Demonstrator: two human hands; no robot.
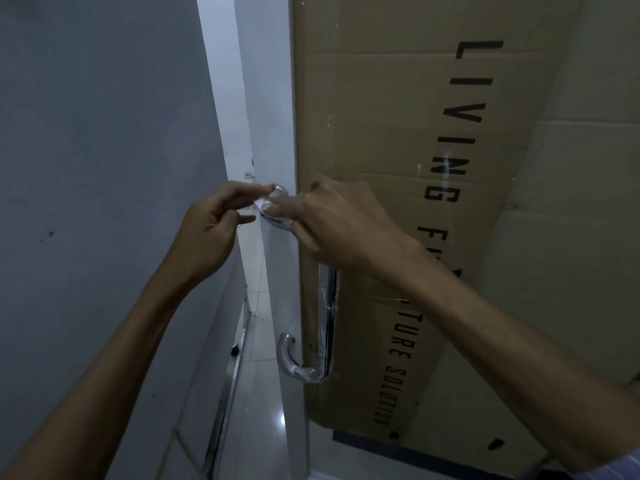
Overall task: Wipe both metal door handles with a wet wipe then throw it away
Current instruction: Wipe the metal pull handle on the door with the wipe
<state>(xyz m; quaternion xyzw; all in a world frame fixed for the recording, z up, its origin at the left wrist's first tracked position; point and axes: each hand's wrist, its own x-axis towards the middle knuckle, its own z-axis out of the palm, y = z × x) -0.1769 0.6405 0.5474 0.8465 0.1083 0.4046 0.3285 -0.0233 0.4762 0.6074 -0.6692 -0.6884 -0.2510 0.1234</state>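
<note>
Pinching the white wipe [264,203], both hands [332,223] hide the metal handle's [304,370] upper end.

Storeroom-like interior: furniture carton [398,202] against glass door [273,133]

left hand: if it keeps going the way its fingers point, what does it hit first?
Probably the white wet wipe it already pinches, then the top end of the chrome metal door handle just behind; the left hand points right. Depth is unclear.
</note>
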